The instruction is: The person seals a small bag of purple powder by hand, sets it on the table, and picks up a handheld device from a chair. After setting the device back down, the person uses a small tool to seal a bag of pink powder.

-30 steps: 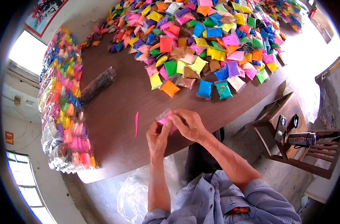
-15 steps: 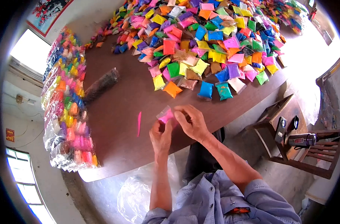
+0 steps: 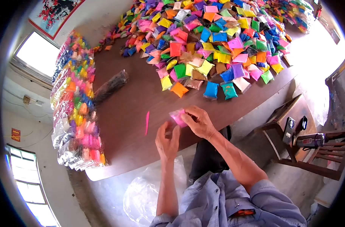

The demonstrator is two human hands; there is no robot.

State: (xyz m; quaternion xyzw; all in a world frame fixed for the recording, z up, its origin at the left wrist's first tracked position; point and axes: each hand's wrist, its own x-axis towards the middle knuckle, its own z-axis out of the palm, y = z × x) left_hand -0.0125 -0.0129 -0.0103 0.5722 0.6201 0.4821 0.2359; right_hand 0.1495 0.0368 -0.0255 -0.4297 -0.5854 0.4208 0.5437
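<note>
Two hands at the near edge

The right hand [image 3: 198, 122] pinches a pink sachet [image 3: 178, 117] over the bare brown table [image 3: 131, 109]; the left hand [image 3: 167, 138], fingers loosely spread, is just beside it. A sachet heap [image 3: 210, 41] fills the far side.

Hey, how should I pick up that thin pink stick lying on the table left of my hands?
Pinch the pink stick at mid-length from above, fingertips across its narrow width. It lies flat on the table, so likely only its thin sides offer grip.
</note>
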